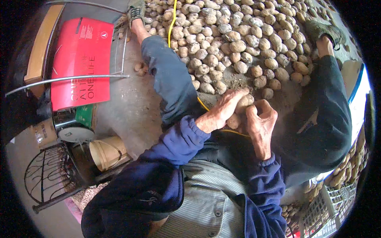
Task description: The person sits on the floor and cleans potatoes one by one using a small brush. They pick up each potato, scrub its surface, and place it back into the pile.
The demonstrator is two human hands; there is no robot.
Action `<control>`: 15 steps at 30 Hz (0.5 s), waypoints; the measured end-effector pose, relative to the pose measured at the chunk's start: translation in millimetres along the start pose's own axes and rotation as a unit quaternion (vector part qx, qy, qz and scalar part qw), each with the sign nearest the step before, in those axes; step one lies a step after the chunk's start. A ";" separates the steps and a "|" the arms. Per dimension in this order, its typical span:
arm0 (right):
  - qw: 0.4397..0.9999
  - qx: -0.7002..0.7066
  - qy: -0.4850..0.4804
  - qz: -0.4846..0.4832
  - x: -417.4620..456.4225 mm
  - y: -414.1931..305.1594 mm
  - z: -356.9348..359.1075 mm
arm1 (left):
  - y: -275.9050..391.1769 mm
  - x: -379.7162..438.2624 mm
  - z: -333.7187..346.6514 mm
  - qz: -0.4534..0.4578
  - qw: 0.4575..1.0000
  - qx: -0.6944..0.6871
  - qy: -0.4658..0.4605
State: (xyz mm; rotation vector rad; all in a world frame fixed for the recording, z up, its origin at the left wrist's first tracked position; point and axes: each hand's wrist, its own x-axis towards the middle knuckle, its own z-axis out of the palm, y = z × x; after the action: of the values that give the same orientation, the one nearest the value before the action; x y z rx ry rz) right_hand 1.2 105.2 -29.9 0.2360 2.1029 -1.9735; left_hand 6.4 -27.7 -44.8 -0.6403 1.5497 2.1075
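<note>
Between my knees, my left hand (223, 110) is closed around potatoes: one potato (245, 103) shows at the fingertips and another potato (233, 121) lies lower, by the palm. My right hand (262, 119) is just to the right, its fingers curled and its thumb close to the upper potato. Whether it touches that potato or pinches something small cannot be told. A large heap of soil-covered potatoes (237, 46) spreads over the floor beyond my hands. A yellow cord (171, 25) runs through the heap and passes under my left forearm.
To the left stand a red panel (82, 62) with printing, a metal tube frame (71, 78), a beige bucket (105, 153) and a black wrought-iron piece (44, 172). A plastic crate (320, 209) is at the lower right, with more potatoes (342, 175) near it. My feet rest beside the heap.
</note>
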 end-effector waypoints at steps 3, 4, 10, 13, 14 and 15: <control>0.999 -0.044 -0.011 -0.001 5.2 13.0 -1.6 | 10.9 -3.9 1.1 0.036 0.992 0.111 -0.044; 0.998 -0.068 -0.016 -0.005 6.7 16.2 -4.0 | 19.2 -8.6 7.0 -0.008 0.996 0.079 -0.047; 0.996 0.022 0.008 0.088 3.4 -0.7 -1.5 | 20.6 -12.9 3.2 -0.062 0.993 -0.028 -0.101; 0.998 -0.010 0.051 0.040 14.0 26.9 -6.7 | 25.3 -14.6 10.3 -0.100 0.981 -0.099 -0.135; 0.998 -0.004 0.038 0.056 14.0 24.4 -8.4 | 23.9 -14.7 10.1 -0.090 0.982 -0.102 -0.129; 0.997 0.001 0.028 0.072 13.2 18.0 -9.3 | 17.9 -12.9 9.1 -0.079 0.983 -0.106 -0.125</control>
State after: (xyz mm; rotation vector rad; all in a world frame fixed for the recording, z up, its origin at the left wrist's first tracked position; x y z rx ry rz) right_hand -6.9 115.0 -50.5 0.4352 2.0549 -1.9054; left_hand 5.0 -24.8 -21.1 -0.5262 1.1123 2.1535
